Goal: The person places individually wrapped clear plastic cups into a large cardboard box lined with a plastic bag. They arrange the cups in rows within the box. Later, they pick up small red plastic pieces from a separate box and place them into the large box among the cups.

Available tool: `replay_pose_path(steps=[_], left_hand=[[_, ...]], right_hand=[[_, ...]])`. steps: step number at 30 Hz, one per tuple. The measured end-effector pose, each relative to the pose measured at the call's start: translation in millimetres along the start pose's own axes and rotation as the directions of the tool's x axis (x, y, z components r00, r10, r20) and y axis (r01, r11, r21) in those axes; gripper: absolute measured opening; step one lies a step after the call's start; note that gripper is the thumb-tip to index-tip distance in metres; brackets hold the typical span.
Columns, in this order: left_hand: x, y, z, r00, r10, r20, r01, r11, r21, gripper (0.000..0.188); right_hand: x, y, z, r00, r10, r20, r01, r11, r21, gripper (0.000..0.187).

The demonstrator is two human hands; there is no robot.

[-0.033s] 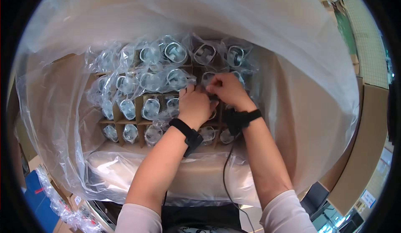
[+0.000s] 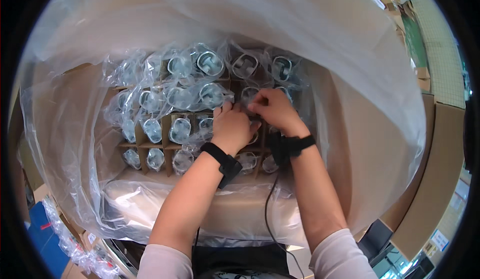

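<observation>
1. Head view: piston-like metal parts point(image 2: 210, 64) in clear bags point(image 2: 155, 70), inside cardboard divider point(image 2: 166, 134).
2. Left hand point(image 2: 233, 128) over divider's middle, near one bag's edge, grip impossible to tell.
3. Right hand point(image 2: 274, 111) over divider's right half, pinched together, contents hidden.

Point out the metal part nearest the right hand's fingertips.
The metal part in the second row from the far side, second from the right: it shows just beyond those fingertips; others sit farther off.

A cardboard carton point(image 2: 445, 174) — lined with translucent plastic point(image 2: 370, 104) — carries bagged metal parts point(image 2: 210, 64) sitting between brown dividers point(image 2: 144, 160).
</observation>
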State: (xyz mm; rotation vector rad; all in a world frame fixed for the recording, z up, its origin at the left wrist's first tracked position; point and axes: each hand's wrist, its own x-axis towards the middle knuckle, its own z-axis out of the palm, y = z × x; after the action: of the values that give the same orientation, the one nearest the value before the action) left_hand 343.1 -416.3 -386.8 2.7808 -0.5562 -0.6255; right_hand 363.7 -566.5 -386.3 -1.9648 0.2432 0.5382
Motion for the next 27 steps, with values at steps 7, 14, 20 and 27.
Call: replay_pose_path(steps=[7,14,20,27], left_hand=[[10,3,-11,0.961,-0.04,-0.273,-0.117,0.838,-0.533,0.014],[2,-31,-13,0.954,-0.065,-0.294,-0.123,0.808,-0.576,0.01],[13,-11,-25,0.976,-0.075,-0.205,-0.02,0.906,-0.423,0.017],[25,-19,-32,0.912,-0.235,-0.336,-0.019,0.794,-0.608,0.018]], right_hand=[[-21,19,-2,0.966,-0.055,-0.253,0.071,0.996,0.056,0.013],[-38,1,-11,0.865,0.104,-0.49,-0.052,0.992,0.118,0.032],[-34,-3,9,0.921,0.011,-0.39,0.071,0.978,0.194,0.069],[-22,0,37,0.851,0.12,-0.512,-0.168,0.985,-0.047,0.066]])
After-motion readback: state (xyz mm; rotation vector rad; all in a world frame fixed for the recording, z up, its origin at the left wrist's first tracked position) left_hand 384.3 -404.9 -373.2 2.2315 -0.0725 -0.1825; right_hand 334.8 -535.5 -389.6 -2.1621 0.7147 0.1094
